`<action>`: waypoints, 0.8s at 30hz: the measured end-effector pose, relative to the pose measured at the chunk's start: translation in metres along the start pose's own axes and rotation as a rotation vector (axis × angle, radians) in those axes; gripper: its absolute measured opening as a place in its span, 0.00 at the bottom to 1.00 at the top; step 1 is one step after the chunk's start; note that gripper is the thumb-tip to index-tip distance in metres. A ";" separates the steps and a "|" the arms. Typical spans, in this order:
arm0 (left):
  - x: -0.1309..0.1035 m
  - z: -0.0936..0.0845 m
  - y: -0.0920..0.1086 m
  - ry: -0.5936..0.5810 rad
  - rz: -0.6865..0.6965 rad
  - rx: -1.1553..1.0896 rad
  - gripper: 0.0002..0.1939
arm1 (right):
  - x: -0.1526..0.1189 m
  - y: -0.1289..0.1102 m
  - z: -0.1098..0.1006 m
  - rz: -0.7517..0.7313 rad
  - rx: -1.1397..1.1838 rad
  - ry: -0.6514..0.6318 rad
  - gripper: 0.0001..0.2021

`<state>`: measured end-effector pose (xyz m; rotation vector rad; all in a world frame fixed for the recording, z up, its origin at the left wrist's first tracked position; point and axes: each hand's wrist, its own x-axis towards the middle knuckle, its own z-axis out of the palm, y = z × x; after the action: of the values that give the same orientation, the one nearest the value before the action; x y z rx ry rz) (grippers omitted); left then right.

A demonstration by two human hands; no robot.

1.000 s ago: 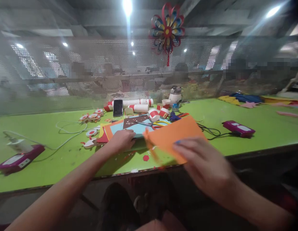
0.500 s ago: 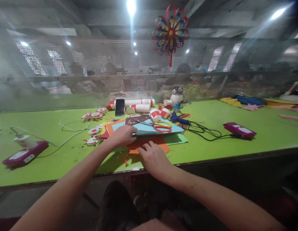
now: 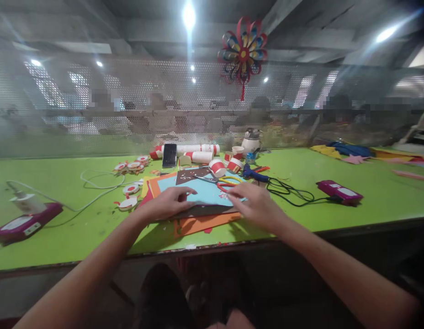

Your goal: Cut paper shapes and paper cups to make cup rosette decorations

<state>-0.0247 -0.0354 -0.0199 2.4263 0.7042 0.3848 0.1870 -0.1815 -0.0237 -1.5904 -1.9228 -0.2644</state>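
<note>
My left hand [image 3: 172, 201] rests on the left part of a stack of coloured paper, its thumb and fingers apart and nothing held. On the right side of the stack, my right hand [image 3: 255, 203] is over the edge with its fingers spread, near small red and white scraps. Light blue paper [image 3: 205, 194] lies on top, with a dark brown sheet [image 3: 184, 177] at its back and orange paper [image 3: 198, 225] sticking out at the front. Scissors [image 3: 227, 182] with yellow and red handles lie on the blue paper beside paper cups [image 3: 217, 167].
A blue glue gun [image 3: 255, 173] with a black cable leads to a purple power strip [image 3: 340, 192]. Behind are a phone [image 3: 170, 155], stacked cups [image 3: 198, 157] and a bottle [image 3: 251, 141]. Cup pieces [image 3: 127, 203] and another power strip [image 3: 29, 226] are at left.
My right hand has moved right and up from the orange paper to the stack's right side. My left hand has opened and come slightly lower. The blue paper lies flatter, nearer the front.
</note>
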 end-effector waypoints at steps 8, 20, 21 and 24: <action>0.058 0.001 -0.002 0.098 0.040 -1.032 0.09 | 0.091 0.088 0.036 0.162 -0.286 -0.473 0.09; 0.058 0.023 -0.015 0.131 -0.091 -1.328 0.09 | 0.072 0.095 0.059 0.127 -0.351 -0.380 0.13; 0.058 0.025 -0.014 0.147 -0.094 -1.326 0.09 | 0.072 0.091 0.058 0.120 -0.339 -0.343 0.12; 0.059 0.032 -0.012 0.246 -0.126 -1.295 0.07 | 0.071 0.069 0.054 0.052 -0.114 -0.196 0.11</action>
<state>0.0317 -0.0084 -0.0458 1.1161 0.4526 0.7842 0.2280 -0.0781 -0.0416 -1.7965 -2.0405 -0.2057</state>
